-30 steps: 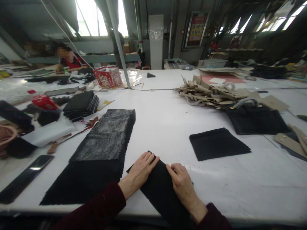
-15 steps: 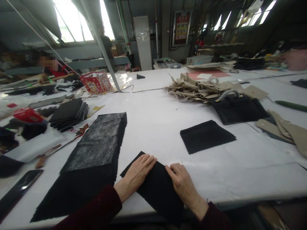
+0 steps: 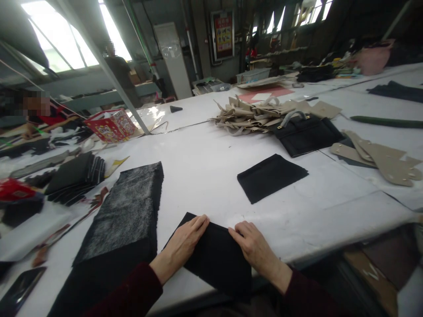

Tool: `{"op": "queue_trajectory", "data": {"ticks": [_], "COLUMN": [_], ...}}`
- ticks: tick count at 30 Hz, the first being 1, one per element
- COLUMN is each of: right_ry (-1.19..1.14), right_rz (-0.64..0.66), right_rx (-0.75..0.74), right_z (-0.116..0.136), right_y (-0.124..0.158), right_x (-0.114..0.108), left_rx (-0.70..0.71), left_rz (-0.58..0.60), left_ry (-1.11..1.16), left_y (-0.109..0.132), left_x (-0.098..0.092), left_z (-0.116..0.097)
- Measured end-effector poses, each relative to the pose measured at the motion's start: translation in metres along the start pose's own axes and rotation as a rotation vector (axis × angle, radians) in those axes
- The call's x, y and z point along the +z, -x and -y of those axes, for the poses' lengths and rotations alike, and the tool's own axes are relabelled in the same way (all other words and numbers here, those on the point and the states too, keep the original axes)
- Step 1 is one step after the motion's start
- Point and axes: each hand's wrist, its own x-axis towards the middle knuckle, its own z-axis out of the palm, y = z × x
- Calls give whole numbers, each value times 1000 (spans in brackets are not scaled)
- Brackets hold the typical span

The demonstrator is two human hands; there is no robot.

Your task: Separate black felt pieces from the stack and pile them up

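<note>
A black fabric piece (image 3: 220, 255) lies at the table's front edge with its near end hanging over. A narrow folded strip runs along its far edge. My left hand (image 3: 188, 240) rests over the left part of that edge, fingers together and pressed on the fold. At the right corner my right hand (image 3: 253, 242) is closed on the edge between thumb and curled fingers. Left of my hands lies a stack of black fabric pieces (image 3: 122, 215), partly fuzzy grey on top. Another black piece (image 3: 272, 176) lies flat beyond my right hand.
A black bag panel with a handle (image 3: 309, 136) lies beside a heap of beige strips (image 3: 244, 114). Beige pieces (image 3: 380, 154) are at the right. Dark folded pieces (image 3: 76, 176), a phone (image 3: 21, 288) and a red patterned box (image 3: 112, 125) stand left. A pole (image 3: 109, 75) rises behind.
The view has turned to the right, so the table's things appear shifted left. Both hands keep their places on the black fabric's folded edge, with little visible movement.
</note>
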Motion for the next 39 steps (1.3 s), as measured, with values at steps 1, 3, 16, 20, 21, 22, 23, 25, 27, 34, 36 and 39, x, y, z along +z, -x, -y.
{"op": "queue_trajectory", "data": {"ticks": [1, 3, 16, 20, 21, 22, 23, 25, 27, 34, 36, 39], "right_ry": [3, 7, 85, 96, 99, 104, 108, 120, 131, 146, 150, 157], "right_rz": [-1, -5, 0, 26, 31, 34, 35, 39, 48, 53, 53, 49], "right_rx": [3, 2, -7, -1, -2, -3, -4, -6, -4, -6, -6, -5], "right_z": [0, 0, 2, 4, 4, 4, 4, 3, 3, 2, 2, 1], "right_y": [0, 0, 2, 3, 3, 4, 5, 5, 6, 6, 7, 9], "right_x": [-1, -2, -8, -12, -13, -14, -14, -15, -15, -20, -21, -23], "left_rx": [17, 39, -33, 6, 3, 2, 5, 17, 35, 98, 95, 93], "left_rz": [10, 39, 100, 68, 75, 82, 88, 84, 56, 28, 41, 49], "left_ry": [-21, -59, -174, -90, -79, -78, -85, -115, -140, -101, -100, -134], "left_y": [-1, -3, -9, -12, -12, -13, -14, -14, -15, -15, -16, -17], "left_x": [-2, -3, -3, -1, -1, -1, -1, 0, 1, 9, 8, 6], "left_z": [0, -1, -28, -25, -25, -25, -26, -28, -29, -30, -33, -37]}}
